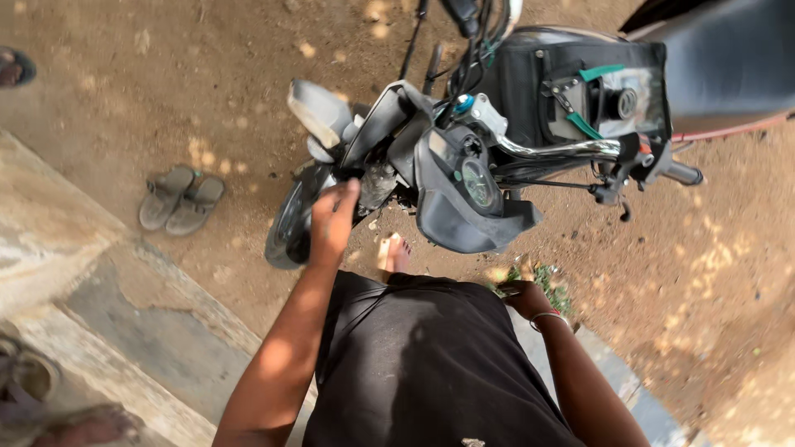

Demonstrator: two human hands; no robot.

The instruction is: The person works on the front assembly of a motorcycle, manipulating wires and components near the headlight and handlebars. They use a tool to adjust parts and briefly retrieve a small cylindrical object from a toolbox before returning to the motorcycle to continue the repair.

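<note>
Right hand (pixel 522 296) mostly hidden behind the black shirt (pixel 431 364); fingers not visible, so can't tell if it grips anything. Left hand (pixel 333 219) motion-blurred, fingertips merge w/ dark gap under the headlight shell (pixel 464 199); grip unclear. Motorcycle (pixel 530 124) cut off at top & right edge. Front wheel (pixel 290 232) partly behind the arm. Sandal (pixel 15 66) cut by left edge.

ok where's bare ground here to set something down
Bare dirt lies between the sandals and the front wheel, and right of the handlebar. The concrete step is bare too. It is crowded around the headlight cowl, where the left hand reaches.
</note>
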